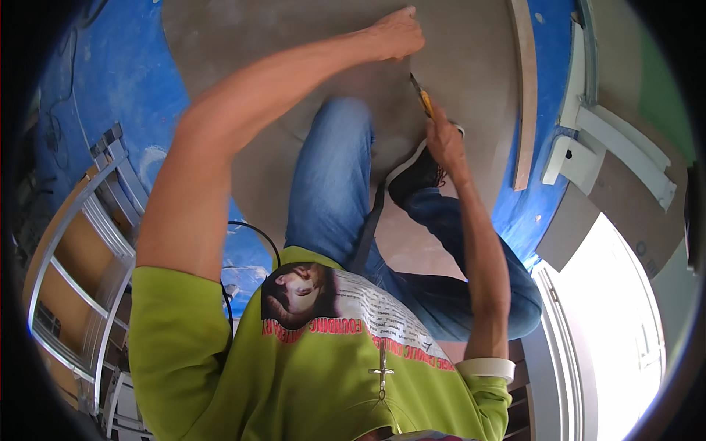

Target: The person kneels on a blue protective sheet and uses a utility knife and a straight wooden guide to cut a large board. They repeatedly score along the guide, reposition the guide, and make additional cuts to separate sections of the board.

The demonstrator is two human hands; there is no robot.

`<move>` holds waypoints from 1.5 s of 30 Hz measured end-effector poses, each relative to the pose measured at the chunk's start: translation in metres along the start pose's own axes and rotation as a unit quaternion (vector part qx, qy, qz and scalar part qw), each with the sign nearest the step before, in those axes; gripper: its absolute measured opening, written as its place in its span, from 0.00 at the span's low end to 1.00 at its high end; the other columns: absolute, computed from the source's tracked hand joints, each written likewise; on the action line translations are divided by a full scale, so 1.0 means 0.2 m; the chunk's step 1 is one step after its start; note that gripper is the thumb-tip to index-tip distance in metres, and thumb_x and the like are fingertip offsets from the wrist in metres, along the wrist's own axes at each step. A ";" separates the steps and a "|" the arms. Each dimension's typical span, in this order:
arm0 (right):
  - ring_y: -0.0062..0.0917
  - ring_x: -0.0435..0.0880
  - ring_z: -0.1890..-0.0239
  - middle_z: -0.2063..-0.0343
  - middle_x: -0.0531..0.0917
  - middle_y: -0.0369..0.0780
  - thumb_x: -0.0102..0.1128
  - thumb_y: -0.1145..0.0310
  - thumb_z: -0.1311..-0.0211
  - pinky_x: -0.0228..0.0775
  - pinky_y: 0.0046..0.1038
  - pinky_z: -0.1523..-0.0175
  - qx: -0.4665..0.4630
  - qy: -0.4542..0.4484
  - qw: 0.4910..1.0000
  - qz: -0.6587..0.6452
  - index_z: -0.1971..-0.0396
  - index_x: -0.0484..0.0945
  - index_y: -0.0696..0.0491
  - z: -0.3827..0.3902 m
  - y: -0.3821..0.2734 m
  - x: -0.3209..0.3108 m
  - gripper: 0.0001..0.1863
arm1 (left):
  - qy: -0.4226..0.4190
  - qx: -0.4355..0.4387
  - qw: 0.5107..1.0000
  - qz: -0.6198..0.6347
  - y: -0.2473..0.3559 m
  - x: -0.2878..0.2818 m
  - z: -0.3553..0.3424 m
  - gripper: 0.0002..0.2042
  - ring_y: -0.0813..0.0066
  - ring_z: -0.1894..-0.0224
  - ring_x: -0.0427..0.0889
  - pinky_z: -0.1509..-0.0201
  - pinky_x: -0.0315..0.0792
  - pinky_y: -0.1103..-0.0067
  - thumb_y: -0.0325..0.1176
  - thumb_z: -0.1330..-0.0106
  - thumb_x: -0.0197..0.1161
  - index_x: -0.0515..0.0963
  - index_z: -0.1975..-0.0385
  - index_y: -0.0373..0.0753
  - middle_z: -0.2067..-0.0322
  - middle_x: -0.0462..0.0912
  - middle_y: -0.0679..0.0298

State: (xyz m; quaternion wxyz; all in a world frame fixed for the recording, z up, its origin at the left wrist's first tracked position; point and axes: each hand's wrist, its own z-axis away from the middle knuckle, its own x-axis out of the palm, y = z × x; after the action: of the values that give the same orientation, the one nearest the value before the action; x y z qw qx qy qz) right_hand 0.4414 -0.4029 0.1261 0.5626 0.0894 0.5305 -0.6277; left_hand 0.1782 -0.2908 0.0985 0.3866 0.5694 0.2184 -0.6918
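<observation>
A large grey-brown sheet (243, 44) lies flat under me, and I kneel on it. My right hand (443, 140) is wrapped round a yellow-orange utility knife (424, 99), its dark tip pointing away from me. Beyond that tip, my left hand (399, 34) is low over the far part of the sheet, fingers curled closed. Whatever those fingers hold is too small or hidden to make out. The knife tip lies just below the left hand, apart from its fingers.
A long wooden strip (523, 103) runs along the sheet's right side, over blue floor covering (548, 66). White offcuts (581, 158) lie farther right, near a bright doorway (610, 323). A metal ladder (70, 290) stands at the left. My shoe (412, 176) rests by the right hand.
</observation>
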 end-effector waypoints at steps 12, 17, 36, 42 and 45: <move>0.55 0.84 0.62 0.65 0.84 0.56 0.47 0.70 0.28 0.73 0.52 0.56 0.061 0.020 0.981 0.181 0.30 0.63 0.42 0.83 0.11 -1.35 0.27 | -0.102 -0.024 0.990 -0.091 0.14 0.07 0.01 0.30 0.66 0.32 0.68 0.20 0.46 0.53 0.49 0.50 0.78 0.79 0.44 0.51 0.46 0.80 0.67; 0.28 0.79 0.76 0.75 0.77 0.41 0.44 0.64 0.24 0.74 0.34 0.69 0.163 0.092 0.982 -0.001 0.28 0.63 0.39 1.09 0.35 -1.01 0.25 | -0.122 -0.084 0.984 -0.095 0.27 -0.03 0.00 0.31 0.65 0.31 0.66 0.21 0.44 0.50 0.53 0.50 0.77 0.79 0.44 0.54 0.44 0.77 0.67; 0.57 0.84 0.65 0.68 0.84 0.59 0.48 0.70 0.33 0.76 0.53 0.57 -0.060 0.085 0.994 -0.029 0.32 0.62 0.51 0.11 -0.07 0.18 0.28 | -0.153 -0.087 0.980 -0.089 0.25 -0.14 0.12 0.16 0.65 0.41 0.78 0.29 0.60 0.56 0.47 0.51 0.76 0.89 0.63 0.50 0.55 0.87 0.67; 0.56 0.84 0.68 0.71 0.84 0.58 0.50 0.66 0.30 0.77 0.52 0.61 -0.031 0.067 0.997 -0.021 0.33 0.63 0.54 0.09 -0.07 0.25 0.27 | -0.139 -0.121 0.977 -0.103 0.26 -0.03 0.10 0.20 0.63 0.35 0.73 0.27 0.57 0.54 0.48 0.52 0.78 0.89 0.59 0.51 0.49 0.86 0.67; 0.57 0.85 0.66 0.69 0.84 0.60 0.50 0.66 0.31 0.78 0.52 0.58 -0.008 0.043 0.998 -0.051 0.33 0.63 0.54 0.10 -0.05 0.23 0.27 | -0.113 -0.109 0.983 -0.095 0.26 -0.01 0.08 0.20 0.63 0.35 0.73 0.27 0.56 0.53 0.47 0.53 0.78 0.89 0.59 0.50 0.50 0.86 0.67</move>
State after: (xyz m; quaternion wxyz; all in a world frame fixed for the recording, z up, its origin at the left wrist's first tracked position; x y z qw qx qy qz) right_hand 0.4268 -0.4492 0.1071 0.5068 0.0846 0.5636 -0.6468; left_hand 0.2088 -0.3337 0.1118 0.4013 0.4186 0.3003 -0.7573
